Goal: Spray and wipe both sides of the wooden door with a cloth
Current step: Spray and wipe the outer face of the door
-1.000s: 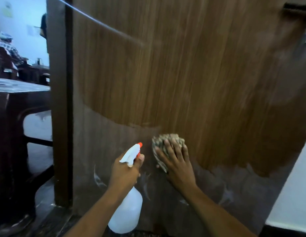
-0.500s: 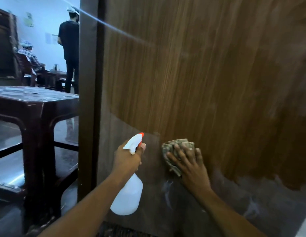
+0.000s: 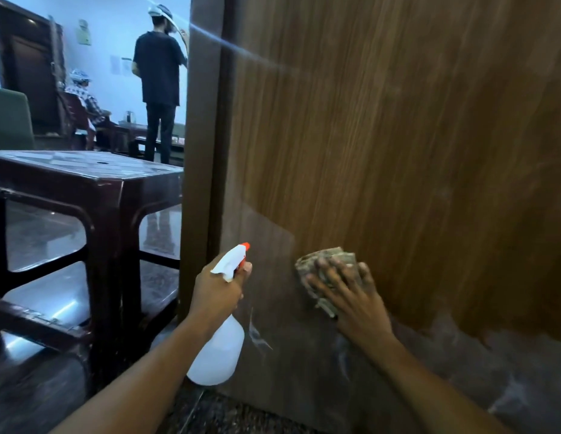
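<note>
While the brown wood-grain door (image 3: 382,136) fills most of my view, I have my right hand (image 3: 351,296) flat against its lower part, fingers (image 3: 327,285) spread over a crumpled greenish-beige cloth (image 3: 323,261) that is pressed to the surface. The cloth sits right where the warm, shiny grain gives way to a duller, greyer band running along the bottom of the door; a few pale streaks mark that band below and to the left of my hand.

My left hand (image 3: 218,292) is wrapped around the neck of a white translucent plastic spray bottle with an orange nozzle tip (image 3: 221,349). The nozzle points at the door, close to it but not touching, and the rounded body hangs below my fist. I cannot tell whether the trigger is squeezed; a fingertip shows just under the nozzle.

At the left edge of the door stands its darker brown edge or frame (image 3: 201,151). Beyond that is a dark maroon glossy plastic table (image 3: 85,180) on a polished dark floor (image 3: 38,233). Farther back, against a pale blue wall, a standing person in dark clothes (image 3: 158,79) has their back to me, and a seated person in a checked shirt (image 3: 85,101) is to the left. A thin bright line crosses the top of the door diagonally.
</note>
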